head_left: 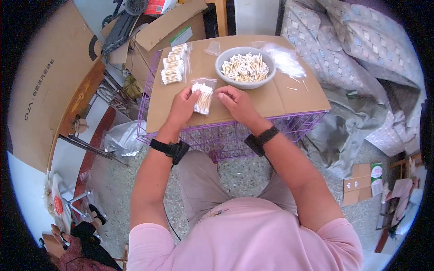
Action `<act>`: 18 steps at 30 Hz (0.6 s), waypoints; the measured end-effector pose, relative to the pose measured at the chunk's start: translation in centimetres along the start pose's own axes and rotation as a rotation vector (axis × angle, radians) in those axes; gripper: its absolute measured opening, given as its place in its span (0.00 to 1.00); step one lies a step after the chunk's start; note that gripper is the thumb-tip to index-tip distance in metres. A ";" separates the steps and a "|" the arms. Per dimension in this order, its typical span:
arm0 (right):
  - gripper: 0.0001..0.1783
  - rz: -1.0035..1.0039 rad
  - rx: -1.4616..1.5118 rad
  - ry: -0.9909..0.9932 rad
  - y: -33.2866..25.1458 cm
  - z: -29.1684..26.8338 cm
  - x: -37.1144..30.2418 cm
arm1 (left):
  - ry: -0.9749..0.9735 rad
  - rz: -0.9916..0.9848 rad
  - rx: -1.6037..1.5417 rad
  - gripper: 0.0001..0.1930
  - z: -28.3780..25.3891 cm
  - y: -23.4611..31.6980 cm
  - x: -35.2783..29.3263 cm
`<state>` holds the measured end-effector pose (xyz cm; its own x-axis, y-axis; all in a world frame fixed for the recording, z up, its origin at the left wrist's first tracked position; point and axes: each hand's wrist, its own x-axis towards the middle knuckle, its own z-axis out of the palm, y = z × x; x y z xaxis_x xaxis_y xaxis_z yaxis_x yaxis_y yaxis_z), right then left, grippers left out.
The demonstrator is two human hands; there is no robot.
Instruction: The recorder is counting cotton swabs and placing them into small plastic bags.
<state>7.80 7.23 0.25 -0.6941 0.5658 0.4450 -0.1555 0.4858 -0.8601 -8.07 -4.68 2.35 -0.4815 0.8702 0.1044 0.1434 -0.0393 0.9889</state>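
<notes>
A clear plastic bag of cotton swabs (203,100) stands near the front edge of the cardboard-topped surface, its upper end unfilled. My left hand (184,104) grips its left side, the thumb lying across the swabs. To the right, my right hand (235,103) hovers apart from the bag with its fingers curled together; whether something small is pinched in them I cannot make out. Behind it, a grey bowl (247,85) is heaped with loose cotton swabs (244,67). Several filled swab bags (174,65) lie in an overlapping row at the far left.
Flat clear bags (285,61) are piled right of the bowl, with a few stray swabs (294,89) before them. The cardboard sheet (271,101) rests on a purple wire cage (294,124). Patterned fabric (361,58) hangs at right; an opened carton (169,27) stands behind left.
</notes>
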 end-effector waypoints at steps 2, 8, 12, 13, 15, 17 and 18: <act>0.11 0.013 -0.013 -0.005 -0.2 0.2 0.0 | 0.002 0.001 0.067 0.17 -1.9 -0.1 0.9; 0.10 -0.025 -0.087 -0.013 -0.2 0.1 0.0 | 0.200 0.199 0.744 0.22 -4.4 -1.0 1.9; 0.11 -0.003 -0.054 0.020 0.1 -0.5 -0.2 | 0.223 0.520 0.946 0.22 -0.6 -0.2 -0.3; 0.11 -0.021 -0.034 0.019 -0.1 -0.4 -0.2 | 0.213 0.527 0.950 0.22 0.1 0.0 -0.8; 0.11 -0.037 -0.018 0.031 -0.4 -0.4 -0.4 | 0.167 0.528 0.840 0.21 1.6 0.3 -1.4; 0.10 -0.042 -0.049 0.009 -0.3 -0.6 -0.7 | 0.147 0.528 0.811 0.20 3.0 0.6 -1.4; 0.10 -0.043 -0.057 0.018 -0.3 -0.9 -1.0 | 0.133 0.520 0.782 0.19 3.7 0.7 -1.3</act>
<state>9.16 7.10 0.24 -0.6748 0.5555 0.4858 -0.1440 0.5465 -0.8250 -4.09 -4.03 2.51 -0.2822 0.7711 0.5708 0.8831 -0.0236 0.4685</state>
